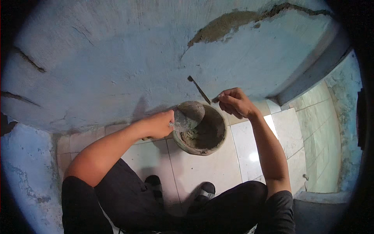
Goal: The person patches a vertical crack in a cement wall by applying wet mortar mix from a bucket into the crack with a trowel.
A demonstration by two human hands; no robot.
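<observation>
The left hand (159, 124) is closed on a trowel (182, 121) loaded with wet, heavy mortar above the bowl (200, 130) on the tiled floor (210, 167). The right hand (235, 102) pinches a thin stiff scraper (199, 89) by its handle end.

Left hand (159, 124) and right hand (235, 102) both clenched

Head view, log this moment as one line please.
left hand: holds mortar-loaded trowel over bowl | right hand: holds thin tool near wall | crack: partly filled

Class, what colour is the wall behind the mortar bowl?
Pale blue wall, with a grey-brown patched crack; head view.
</observation>
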